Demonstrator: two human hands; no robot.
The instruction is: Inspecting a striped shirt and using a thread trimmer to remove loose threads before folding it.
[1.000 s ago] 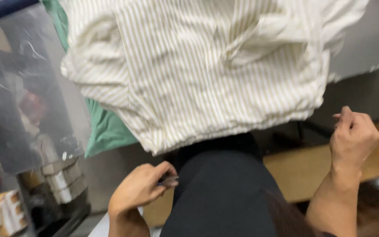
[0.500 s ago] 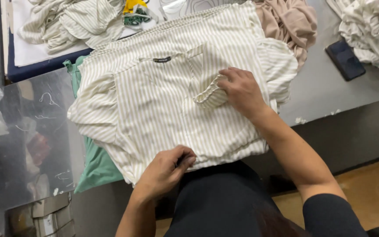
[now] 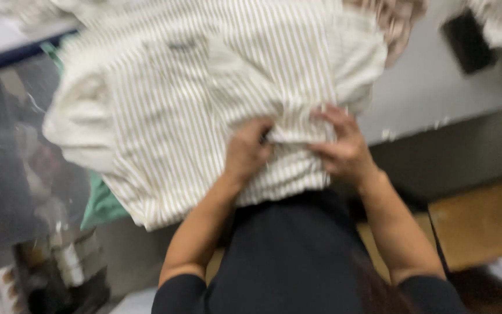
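Place: a garment workroom, such as a laundry or clothing-sorting room.
Work surface: a wide grey table with a worn front edge, at standing height.
Goods: a cream striped shirt spread flat, a green garment under it, a pinkish garment and more pale cloth heaped at the far side.
Storage: a clear plastic bag of bundled items beside the table.
Floor: wooden boards below.

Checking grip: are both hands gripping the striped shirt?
Yes, the left hand and right hand both clutch the cream striped cotton shirt.
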